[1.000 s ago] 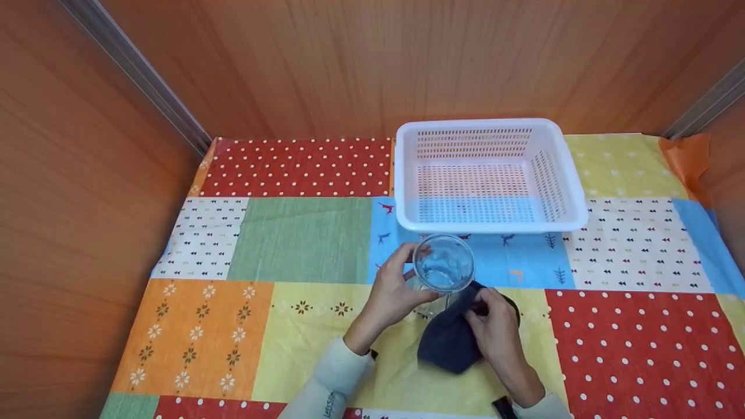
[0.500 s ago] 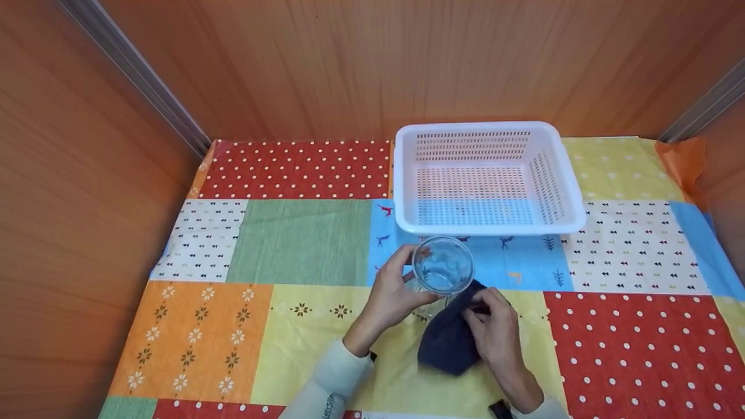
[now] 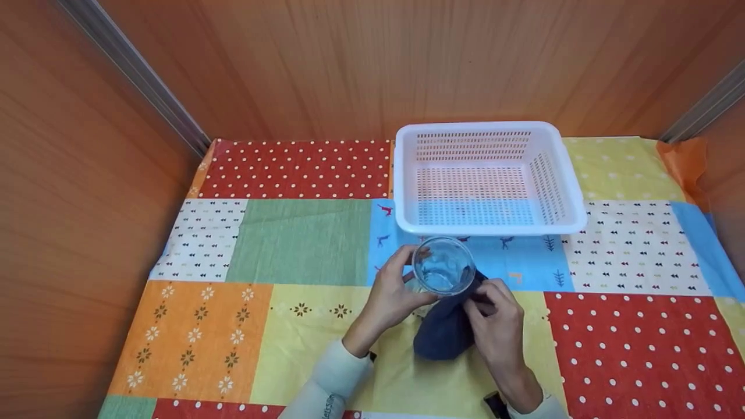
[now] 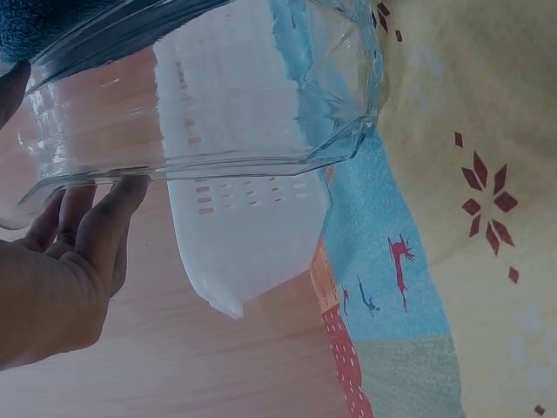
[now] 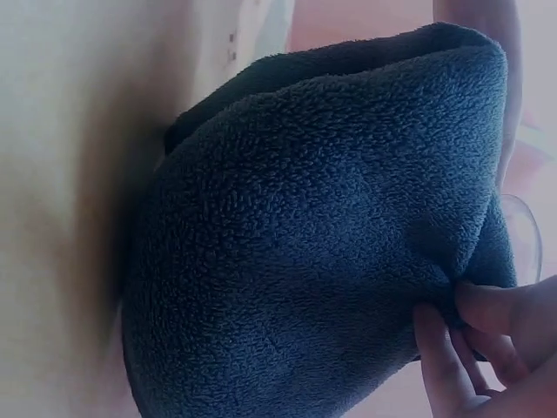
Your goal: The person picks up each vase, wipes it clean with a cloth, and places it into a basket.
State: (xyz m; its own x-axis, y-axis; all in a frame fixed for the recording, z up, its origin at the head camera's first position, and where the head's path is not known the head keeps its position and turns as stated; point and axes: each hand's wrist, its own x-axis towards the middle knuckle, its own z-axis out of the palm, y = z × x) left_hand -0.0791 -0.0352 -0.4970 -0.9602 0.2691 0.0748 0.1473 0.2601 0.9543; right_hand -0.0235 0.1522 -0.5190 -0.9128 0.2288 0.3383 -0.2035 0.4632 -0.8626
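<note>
A clear glass (image 3: 443, 266), its open rim facing up toward the head camera, is gripped near the rim by my left hand (image 3: 391, 291). In the left wrist view the glass (image 4: 218, 165) looks tall with faceted sides, and fingers of the left hand (image 4: 65, 270) curl against it. My right hand (image 3: 496, 320) pinches a dark blue towel (image 3: 442, 334) against the near right side of the glass. The right wrist view shows the fuzzy folded towel (image 5: 287, 218) bunched between thumb and fingers of the right hand (image 5: 487, 348). It hides much of the glass there.
Behind the glass stands a white perforated plastic basket (image 3: 489, 228). A patchwork tablecloth (image 3: 308, 244) covers the table. Wooden panels (image 3: 372, 70) rise at the back and both sides.
The right hand has shifted slightly up and left, drawing the towel closer under the glass rim. The towel's hanging end has risen a little. My left hand and the glass stay nearly still.
</note>
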